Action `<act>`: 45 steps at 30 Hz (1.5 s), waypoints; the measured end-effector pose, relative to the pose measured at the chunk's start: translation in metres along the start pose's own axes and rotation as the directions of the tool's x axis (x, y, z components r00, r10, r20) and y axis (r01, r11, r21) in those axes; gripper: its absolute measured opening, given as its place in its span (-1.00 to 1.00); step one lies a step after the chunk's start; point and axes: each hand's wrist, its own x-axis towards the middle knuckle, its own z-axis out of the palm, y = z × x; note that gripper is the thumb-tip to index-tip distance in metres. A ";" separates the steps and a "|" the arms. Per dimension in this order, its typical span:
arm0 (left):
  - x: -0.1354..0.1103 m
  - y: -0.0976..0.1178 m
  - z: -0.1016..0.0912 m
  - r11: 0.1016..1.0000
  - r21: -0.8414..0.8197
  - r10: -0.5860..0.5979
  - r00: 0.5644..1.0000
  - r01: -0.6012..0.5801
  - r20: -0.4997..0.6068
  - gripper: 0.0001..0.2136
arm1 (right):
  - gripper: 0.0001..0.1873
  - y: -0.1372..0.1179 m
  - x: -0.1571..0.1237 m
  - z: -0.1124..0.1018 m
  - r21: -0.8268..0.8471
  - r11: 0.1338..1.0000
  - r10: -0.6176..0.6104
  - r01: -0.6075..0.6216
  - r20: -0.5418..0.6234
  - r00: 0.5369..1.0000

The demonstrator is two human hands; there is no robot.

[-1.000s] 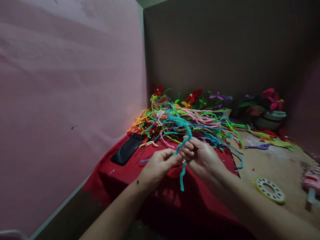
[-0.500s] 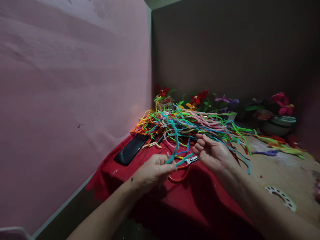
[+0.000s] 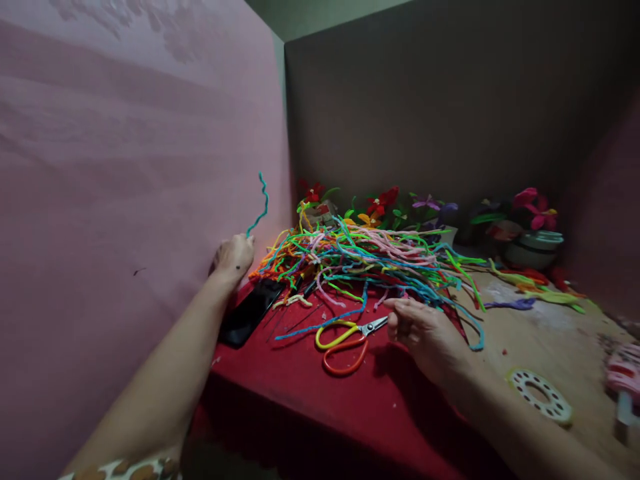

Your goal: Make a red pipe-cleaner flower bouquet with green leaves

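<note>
By the pink wall (image 3: 125,167): your left hand (image 3: 234,255) pinches 1 teal pipe cleaner (image 3: 262,203), thin, fuzzy, wavy, sticking upward.
Its fingers: closed together on the lower end.
Your right hand (image 3: 425,331): fingers loosely curled, gripping nothing, tips just beside the scissors (image 3: 345,339) blades on the red cloth (image 3: 300,380).

My left hand (image 3: 235,255) swung the teal pipe cleaner (image 3: 259,207) up toward the wall; my right hand (image 3: 425,332) dropped beside the scissors (image 3: 350,337).

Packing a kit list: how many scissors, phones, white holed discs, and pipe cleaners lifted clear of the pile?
Scissors: 1
Phone: 1
White holed disc: 1
Teal pipe cleaner, in left hand: 1
Total: 4
</note>
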 end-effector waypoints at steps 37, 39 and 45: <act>-0.200 0.027 0.073 0.370 0.028 0.924 0.371 -0.929 0.092 -0.68 | -0.54 -0.058 -0.016 -0.013 0.388 0.919 -0.055 0.064 -0.035 0.998; -0.199 0.024 0.069 0.359 -0.002 0.931 0.358 -0.933 0.067 -0.67 | -0.55 -0.063 -0.017 -0.016 0.364 0.927 -0.077 0.092 -0.058 0.995; -0.186 0.002 0.055 0.544 -0.149 0.835 0.550 -0.826 0.005 -0.79 | -0.56 -0.100 -0.021 -0.046 0.365 0.878 -0.235 0.310 -0.235 0.943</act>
